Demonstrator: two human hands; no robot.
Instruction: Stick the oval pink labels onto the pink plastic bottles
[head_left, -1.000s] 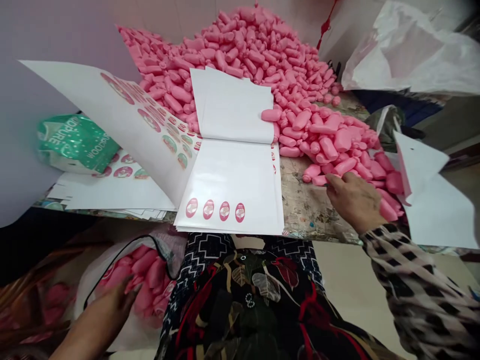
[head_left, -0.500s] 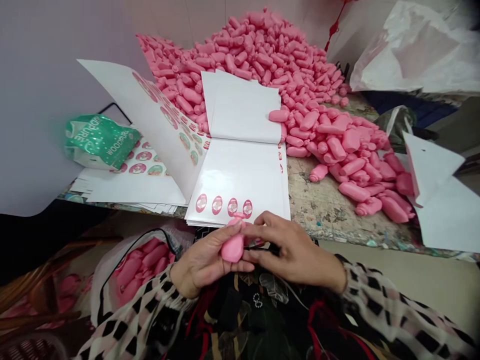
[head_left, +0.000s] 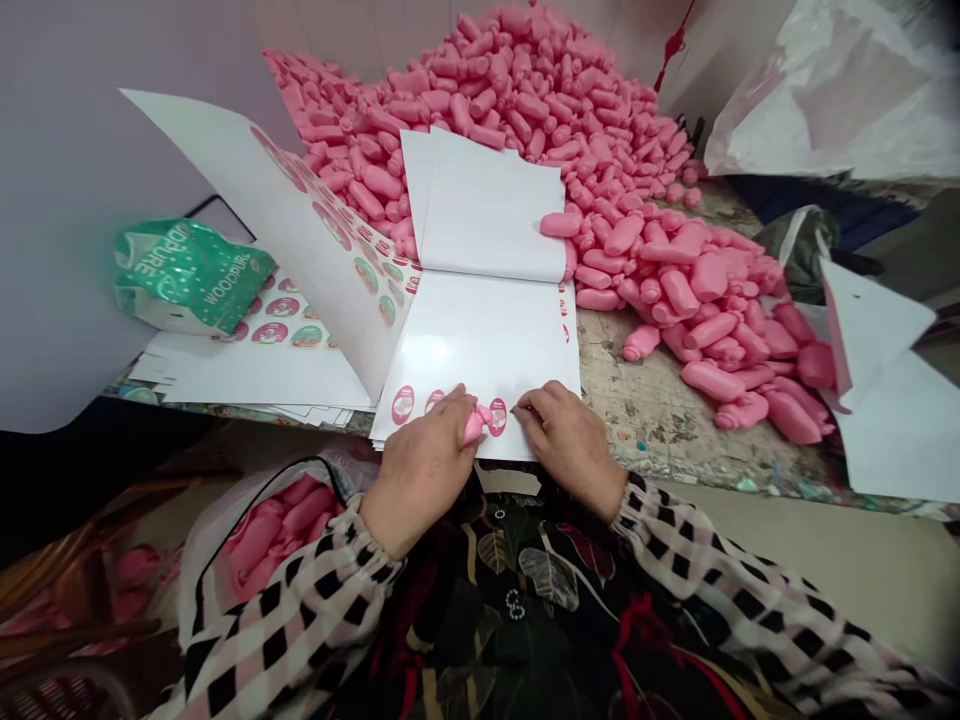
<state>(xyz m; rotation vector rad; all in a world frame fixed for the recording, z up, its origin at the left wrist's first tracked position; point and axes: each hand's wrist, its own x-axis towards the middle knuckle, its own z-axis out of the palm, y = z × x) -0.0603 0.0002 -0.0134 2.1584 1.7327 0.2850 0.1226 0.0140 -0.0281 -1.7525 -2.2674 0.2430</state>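
My left hand [head_left: 427, 462] is closed around a small pink bottle-shaped piece [head_left: 475, 426], held low over the front of a white sticker sheet [head_left: 480, 335]. Its narrow end pokes out past my fingers, and the rest is hidden in the palm. Along the sheet's front edge runs a row of oval pink stickers [head_left: 403, 404], partly covered by that hand. Just right of an oval sticker [head_left: 498, 417], my right hand [head_left: 566, 440] has its fingers curled and drawn together, fingertips down at the sheet. Whether anything is pinched in them is too small to tell.
A big heap of pink bottle-shaped pieces [head_left: 517, 80] covers the table's back and right. On the left stand a folded-up sticker sheet [head_left: 247, 200] and a green packet [head_left: 199, 275]. Below the table edge, a bag [head_left: 199, 540] holds more pink pieces. White paper [head_left: 900, 430] lies at right.
Both hands have moved forward from my lap to the sheet's front edge. My right hand has left the pink piece and moved beside a sticker; my left still holds the piece, now turned palm down.
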